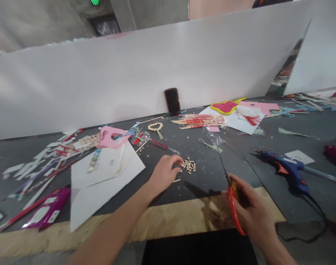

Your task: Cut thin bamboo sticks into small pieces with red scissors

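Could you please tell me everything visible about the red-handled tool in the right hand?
The red-handled tool has a slim metal-looking front and plastic-looking red grips with some yellow. The right hand holds it, pointing forward, tip over the dark tabletop. Whether its jaws are open is unclear.

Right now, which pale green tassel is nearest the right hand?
The pale green tassel just beyond the tip of the red-handled tool in the right hand; the beaded bracelet tassel lies farther left, another beyond the glue gun.
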Demonstrator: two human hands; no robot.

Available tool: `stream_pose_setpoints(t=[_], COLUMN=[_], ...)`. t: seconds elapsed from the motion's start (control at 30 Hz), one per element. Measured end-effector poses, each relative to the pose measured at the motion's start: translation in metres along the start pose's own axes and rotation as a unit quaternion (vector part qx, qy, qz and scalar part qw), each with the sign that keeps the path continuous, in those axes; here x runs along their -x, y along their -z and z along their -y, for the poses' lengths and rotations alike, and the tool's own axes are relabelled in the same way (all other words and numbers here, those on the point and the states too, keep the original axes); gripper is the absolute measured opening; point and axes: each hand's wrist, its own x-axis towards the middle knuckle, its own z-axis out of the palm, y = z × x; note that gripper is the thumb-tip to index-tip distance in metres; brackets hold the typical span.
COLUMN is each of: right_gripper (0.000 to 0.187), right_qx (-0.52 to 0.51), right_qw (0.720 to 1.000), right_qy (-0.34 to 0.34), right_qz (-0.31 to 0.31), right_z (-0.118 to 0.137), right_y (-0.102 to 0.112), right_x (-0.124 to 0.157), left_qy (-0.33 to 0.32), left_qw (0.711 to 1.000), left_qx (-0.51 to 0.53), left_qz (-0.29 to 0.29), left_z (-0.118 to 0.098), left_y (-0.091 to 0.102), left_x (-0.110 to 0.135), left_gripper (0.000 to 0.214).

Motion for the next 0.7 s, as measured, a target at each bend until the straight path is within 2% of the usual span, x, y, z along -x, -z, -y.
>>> stream_pose_setpoints(t=[0.13, 0.23, 0.33, 0.47, 0.57, 0.7], right_gripper=[0.038, 0.036, 0.035, 0.035, 0.035, 0.035], right_qx=[-0.003, -0.007, 0.001, 0.007, 0.005, 0.009], right_qw=[0.999, 0.997, 0.997, 0.998, 0.997, 0.995], right_qy=[0.032, 0.059, 0.068, 0.066, 0.069, 0.092], right_qz=[0.041, 0.049, 0.035, 0.021, 0.021, 0.03], right_z=[-0.001, 0.0, -0.001, -0.003, -0.004, -0.005], right_y=[-0.001, 0.001, 0.003, 0.002, 0.001, 0.001], right_x=[0.005, 0.006, 0.007, 0.009, 0.009, 0.009], left_qy=[-0.095, -0.123, -0.113, -0.064, -0.042, -0.037], left_qw=[0.987, 0.977, 0.98, 0.987, 0.988, 0.985], left_qx=[-0.122, -0.163, -0.157, -0.146, -0.143, -0.156], left_qz=[0.045, 0.06, 0.052, 0.03, 0.045, 0.058], left_z=[0.003, 0.005, 0.008, 0.01, 0.007, 0.0], left_y=[-0.01, -0.017, -0.017, -0.013, -0.014, -0.019], left_x=[-0.01, -0.009, -0.008, -0.016, -0.026, -0.038], left_gripper=[0.038, 0.047, 0.042, 0.031, 0.021, 0.019])
